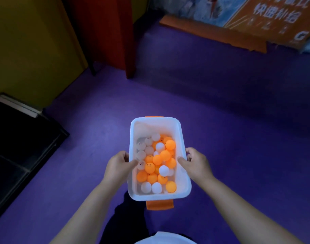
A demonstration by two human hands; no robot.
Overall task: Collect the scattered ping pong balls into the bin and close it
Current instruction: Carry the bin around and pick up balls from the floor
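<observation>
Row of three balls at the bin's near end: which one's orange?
The rightmost ball, in the bin corner on the side the right hand grips; the other two are white.

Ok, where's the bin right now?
Head view, low centre: the white bin is held between both hands, left hand gripping its left rim, right hand its right rim, over the purple floor.

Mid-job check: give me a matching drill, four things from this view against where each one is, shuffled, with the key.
Things:
1 left hand
2 right hand
3 black cabinet
4 ping pong balls

Places:
A inside the white bin
B gripping the bin's right rim
C gripping the bin's left rim
D at the far left of the view

Pairs: 1-C, 2-B, 3-D, 4-A
</observation>
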